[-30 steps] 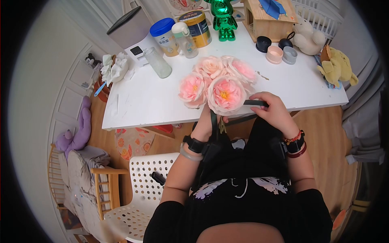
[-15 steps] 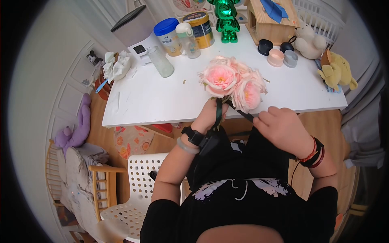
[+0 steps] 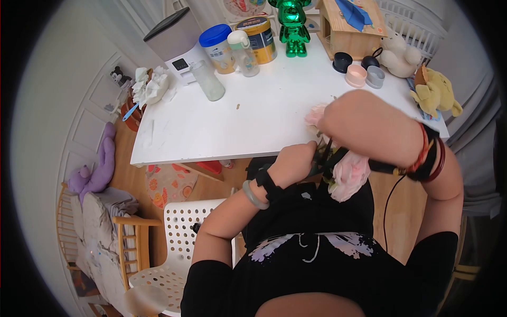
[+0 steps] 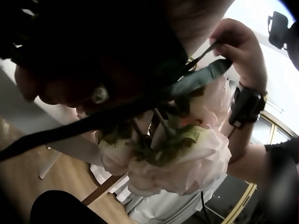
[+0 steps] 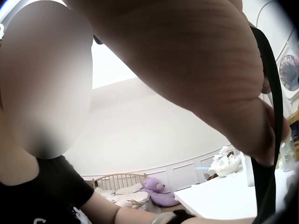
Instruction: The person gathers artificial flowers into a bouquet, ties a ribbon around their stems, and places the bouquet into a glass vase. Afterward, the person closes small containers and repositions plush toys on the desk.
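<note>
My left hand (image 3: 296,164) grips the stems of a bunch of pink flowers (image 3: 349,177) in front of the table's near edge. Their heads tip to the right, and my right hand (image 3: 364,124) covers part of them. In the left wrist view the flowers (image 4: 182,163) show green leaves and stems at their base. A dark green ribbon (image 4: 201,77) stretches from the stems to my right hand (image 4: 243,49), whose fingertips pinch it. Over in the right wrist view the ribbon (image 5: 271,70) runs down past the fingers.
On the white table (image 3: 200,129) stand a glass (image 3: 208,82), a blue-lidded can (image 3: 217,47), a bottle (image 3: 243,53), a green bear figure (image 3: 293,26) and small cups (image 3: 356,76). A white chair (image 3: 182,232) is at the left; a cable (image 3: 391,211) hangs below my right wrist.
My right hand has risen and crossed over the flowers with the ribbon. The left hand has moved right and turned, tipping the flower heads to the right and down.
</note>
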A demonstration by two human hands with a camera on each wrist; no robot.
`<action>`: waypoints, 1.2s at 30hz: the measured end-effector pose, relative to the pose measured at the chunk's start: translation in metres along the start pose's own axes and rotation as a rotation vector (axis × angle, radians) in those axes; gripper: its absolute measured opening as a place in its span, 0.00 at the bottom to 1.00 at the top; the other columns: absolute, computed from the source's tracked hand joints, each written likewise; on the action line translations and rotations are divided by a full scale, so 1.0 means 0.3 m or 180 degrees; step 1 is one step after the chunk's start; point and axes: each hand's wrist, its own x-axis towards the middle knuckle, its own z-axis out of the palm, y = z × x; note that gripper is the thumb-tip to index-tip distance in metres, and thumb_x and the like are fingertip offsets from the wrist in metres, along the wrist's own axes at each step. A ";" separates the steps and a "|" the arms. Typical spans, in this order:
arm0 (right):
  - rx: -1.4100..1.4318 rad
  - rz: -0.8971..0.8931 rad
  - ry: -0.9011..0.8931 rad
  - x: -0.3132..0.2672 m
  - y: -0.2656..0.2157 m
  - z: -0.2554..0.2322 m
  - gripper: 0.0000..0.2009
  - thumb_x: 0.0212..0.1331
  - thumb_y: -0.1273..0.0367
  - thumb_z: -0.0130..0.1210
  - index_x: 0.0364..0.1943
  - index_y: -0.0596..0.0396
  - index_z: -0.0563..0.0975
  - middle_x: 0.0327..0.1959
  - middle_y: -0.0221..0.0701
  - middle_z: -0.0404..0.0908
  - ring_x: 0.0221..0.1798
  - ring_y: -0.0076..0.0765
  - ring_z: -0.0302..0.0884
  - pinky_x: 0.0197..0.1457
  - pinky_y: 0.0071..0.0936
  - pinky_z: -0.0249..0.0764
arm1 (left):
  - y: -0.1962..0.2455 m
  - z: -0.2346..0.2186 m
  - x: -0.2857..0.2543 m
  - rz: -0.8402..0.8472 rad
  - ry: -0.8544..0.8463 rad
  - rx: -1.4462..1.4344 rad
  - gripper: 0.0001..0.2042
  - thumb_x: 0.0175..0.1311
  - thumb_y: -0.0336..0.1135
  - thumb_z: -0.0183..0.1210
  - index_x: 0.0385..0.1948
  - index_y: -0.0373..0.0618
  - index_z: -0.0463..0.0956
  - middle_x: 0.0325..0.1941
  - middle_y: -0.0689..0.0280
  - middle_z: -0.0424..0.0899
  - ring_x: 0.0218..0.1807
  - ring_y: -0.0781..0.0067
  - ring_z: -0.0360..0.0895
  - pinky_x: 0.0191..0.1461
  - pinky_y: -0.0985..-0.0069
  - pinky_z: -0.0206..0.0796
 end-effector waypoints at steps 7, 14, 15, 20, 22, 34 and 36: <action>-0.0137 0.1241 -0.0369 -0.061 0.191 -0.161 0.09 0.40 0.75 0.59 0.31 0.53 0.80 0.22 0.34 0.75 0.28 0.39 0.75 0.35 0.30 0.70 | -0.031 -0.033 -0.063 0.0010 0.0009 0.0067 0.12 0.51 0.26 0.51 0.39 0.37 0.69 0.29 0.48 0.78 0.36 0.43 0.75 0.39 0.56 0.67; 0.1374 0.2604 0.0528 -0.472 0.526 -0.279 0.15 0.58 0.71 0.45 0.48 0.49 0.76 0.24 0.19 0.75 0.19 0.10 0.65 0.24 0.10 0.62 | -0.072 -0.062 -0.096 -0.0161 -0.0231 -0.0290 0.13 0.51 0.24 0.50 0.41 0.38 0.70 0.36 0.45 0.78 0.42 0.42 0.74 0.43 0.58 0.66; 0.1368 0.2603 0.0525 -0.554 0.578 -0.298 0.15 0.58 0.71 0.45 0.48 0.49 0.76 0.24 0.19 0.75 0.19 0.10 0.65 0.24 0.10 0.62 | -0.083 -0.054 -0.095 -0.0158 -0.0225 -0.0294 0.13 0.51 0.24 0.50 0.41 0.38 0.70 0.36 0.45 0.78 0.42 0.42 0.74 0.43 0.58 0.66; 0.2292 0.3934 0.2261 -0.706 0.657 -0.249 0.18 0.62 0.67 0.40 0.55 0.45 0.72 0.39 0.21 0.80 0.35 0.10 0.67 0.39 0.08 0.64 | -0.081 -0.044 -0.086 0.0286 -0.0453 -0.1164 0.15 0.55 0.28 0.55 0.46 0.39 0.73 0.41 0.51 0.80 0.44 0.52 0.78 0.47 0.66 0.67; 0.1875 0.3832 0.1609 -0.722 0.659 -0.181 0.18 0.61 0.70 0.43 0.55 0.47 0.72 0.49 0.26 0.77 0.46 0.18 0.69 0.51 0.15 0.66 | -0.068 -0.038 -0.088 0.0467 -0.0581 -0.1602 0.15 0.54 0.28 0.54 0.45 0.39 0.73 0.38 0.52 0.80 0.41 0.56 0.78 0.45 0.67 0.68; 0.2473 0.0622 -0.0498 -0.150 0.074 0.034 0.16 0.51 0.74 0.55 0.47 0.57 0.74 0.42 0.35 0.77 0.47 0.39 0.75 0.53 0.29 0.69 | 0.038 -0.091 -0.109 0.0587 -0.1575 -0.2548 0.11 0.56 0.30 0.54 0.41 0.38 0.74 0.29 0.62 0.79 0.31 0.74 0.72 0.40 0.76 0.66; 0.2523 0.0712 -0.0577 -0.140 0.071 0.066 0.16 0.49 0.74 0.56 0.46 0.56 0.75 0.39 0.36 0.77 0.43 0.41 0.75 0.51 0.30 0.70 | 0.058 -0.123 -0.118 0.0383 -0.1628 -0.2567 0.14 0.55 0.30 0.55 0.44 0.39 0.74 0.36 0.57 0.81 0.38 0.67 0.78 0.44 0.73 0.67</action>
